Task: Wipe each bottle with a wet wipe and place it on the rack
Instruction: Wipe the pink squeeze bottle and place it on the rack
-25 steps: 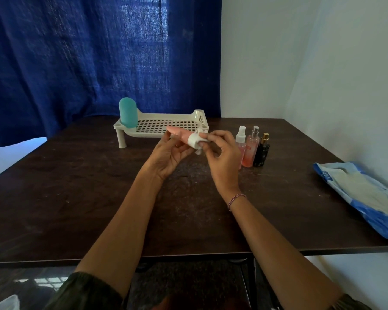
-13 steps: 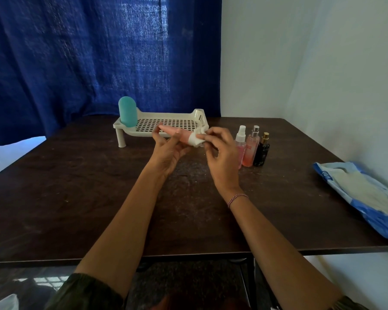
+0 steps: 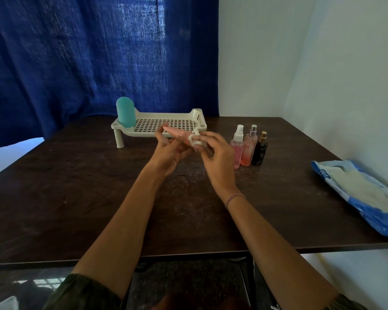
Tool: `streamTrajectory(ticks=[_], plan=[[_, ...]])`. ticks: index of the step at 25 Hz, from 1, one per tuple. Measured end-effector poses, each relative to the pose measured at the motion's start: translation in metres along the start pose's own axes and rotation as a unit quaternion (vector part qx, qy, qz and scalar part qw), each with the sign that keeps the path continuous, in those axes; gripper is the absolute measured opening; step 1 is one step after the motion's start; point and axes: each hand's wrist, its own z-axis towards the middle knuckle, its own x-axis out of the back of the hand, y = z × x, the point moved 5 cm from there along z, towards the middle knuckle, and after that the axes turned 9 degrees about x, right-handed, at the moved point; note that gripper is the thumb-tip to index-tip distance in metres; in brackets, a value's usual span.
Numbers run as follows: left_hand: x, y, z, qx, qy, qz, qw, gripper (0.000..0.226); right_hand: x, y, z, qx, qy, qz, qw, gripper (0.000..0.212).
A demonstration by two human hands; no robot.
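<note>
Two hands raised over the middle of the table (image 3: pixel 76 186), both busy. Left hand (image 3: pixel 169 153) grips a pink bottle (image 3: pixel 177 133), fingers curled under it and the thumb on the far side; the bottle lies nearly flat, its tip pointing left. Right hand (image 3: pixel 216 158) pinches a small white wipe (image 3: pixel 195 139) against the bottle's right end, fingers bent around it. A thin bracelet (image 3: pixel 234 198) sits on the right wrist.

Pink bottle is in the air just in front of the rack (image 3: pixel 197 116), not on it. Can't tell whether it touches the rack's near rim.

Rack: pale plastic, perforated floor, short legs, far centre of the table. One teal bottle (image 3: pixel 125 111) stands upright in its left far corner.

Right of the hands, three spray bottles stand in a tight row on the table: small pink spray (image 3: pixel 238 147), taller pink spray (image 3: pixel 249 148), black spray (image 3: pixel 260 151). All upright.

Blue wipe pack (image 3: pixel 356 193) lies flat at the right edge, flap open.

Blue curtain (image 3: pixel 76 52) behind, white wall (image 3: pixel 323 63) to the right.
</note>
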Motion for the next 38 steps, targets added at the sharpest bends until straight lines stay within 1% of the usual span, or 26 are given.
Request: streamTrajectory(ticks=[2, 4, 7, 10, 13, 14, 15, 17, 20, 23, 25, 27, 29, 31, 34, 38], plan=[[-0.003, -0.002, -0.001, 0.001, -0.008, 0.015, 1.0, 0.077, 0.001, 0.003, 0.001, -0.019, 0.009, -0.018, 1.0, 0.023], [-0.007, -0.005, -0.001, 0.001, -0.021, 0.038, 0.999, 0.075, 0.005, 0.009, 0.001, -0.059, 0.035, -0.033, 0.997, 0.017], [-0.01, -0.007, -0.001, 0.001, -0.026, 0.043, 0.999, 0.074, 0.01, 0.025, 0.001, -0.127, 0.056, -0.008, 0.99, 0.018], [-0.008, -0.005, -0.001, 0.004, -0.015, 0.004, 1.0, 0.072, 0.007, 0.034, 0.0, -0.185, 0.057, 0.103, 0.976, 0.022], [0.0, -0.003, 0.002, 0.012, 0.0, -0.081, 0.997, 0.068, 0.004, 0.034, -0.002, -0.232, 0.079, 0.259, 0.934, 0.022], [0.002, -0.002, 0.002, 0.012, 0.001, -0.107, 0.994, 0.064, 0.003, 0.031, -0.003, -0.239, 0.079, 0.292, 0.923, 0.024], [0.003, -0.002, 0.003, 0.013, -0.002, -0.123, 0.992, 0.059, 0.003, 0.029, -0.002, -0.238, 0.078, 0.305, 0.919, 0.026], [0.002, -0.002, 0.002, 0.019, -0.013, -0.127, 0.992, 0.054, 0.005, 0.026, -0.001, -0.224, 0.079, 0.297, 0.925, 0.031], [0.0, -0.002, 0.001, 0.035, -0.032, -0.118, 0.992, 0.056, 0.005, 0.027, 0.0, -0.227, 0.077, 0.308, 0.921, 0.039], [0.0, -0.002, 0.001, 0.048, -0.042, -0.11, 0.992, 0.058, 0.002, 0.031, -0.003, -0.242, 0.057, 0.317, 0.915, 0.035], [-0.001, -0.002, 0.0, 0.05, -0.041, -0.11, 0.992, 0.057, 0.0, 0.034, -0.006, -0.272, 0.059, 0.321, 0.905, 0.032], [-0.001, -0.002, 0.001, 0.039, -0.035, -0.1, 0.994, 0.057, -0.002, 0.039, -0.008, -0.308, 0.066, 0.344, 0.885, 0.028], [-0.001, -0.002, 0.002, 0.015, -0.02, -0.082, 0.996, 0.058, -0.005, 0.04, -0.01, -0.339, 0.071, 0.401, 0.848, 0.027], [-0.001, -0.002, 0.002, -0.025, -0.004, -0.05, 0.998, 0.059, -0.01, 0.038, -0.012, -0.367, 0.075, 0.444, 0.814, 0.03], [-0.003, -0.002, 0.002, -0.083, 0.015, 0.016, 0.996, 0.065, -0.012, 0.036, -0.014, -0.396, 0.083, 0.458, 0.792, 0.033], [-0.004, 0.0, 0.003, -0.127, 0.029, 0.049, 0.99, 0.065, -0.013, 0.038, -0.015, -0.422, 0.097, 0.478, 0.764, 0.032]])
